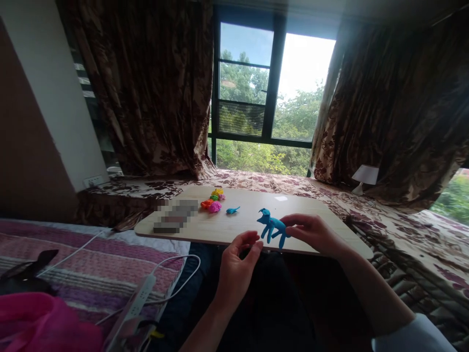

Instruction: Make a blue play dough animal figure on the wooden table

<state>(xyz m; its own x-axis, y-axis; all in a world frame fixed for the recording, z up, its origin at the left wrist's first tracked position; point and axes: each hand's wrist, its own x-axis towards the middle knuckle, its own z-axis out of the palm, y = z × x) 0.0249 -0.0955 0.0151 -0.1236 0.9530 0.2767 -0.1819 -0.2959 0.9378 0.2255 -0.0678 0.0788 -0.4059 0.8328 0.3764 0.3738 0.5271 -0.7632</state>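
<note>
A blue modelling-clay animal (273, 227) with four legs and pointed ears is in my right hand (311, 232). The fingers and thumb pinch it by its rear end, and it is held upright above the table's near edge. My left hand (240, 259) is just left of the figure and apart from it. Its fingers are curled, with thumb and fingertips close together; whatever may be between them is too small to make out. A smaller lump of blue clay (232, 210) with a thin tip lies on the pale wooden table (311, 208).
Pink clay (215, 208), orange clay (207, 203), green clay (214, 198) and yellow clay (217, 192) lie grouped left of centre. A pixelated flat object (176, 216) is at the table's left. A power strip (137, 298) with a white cable rests on the bed at left.
</note>
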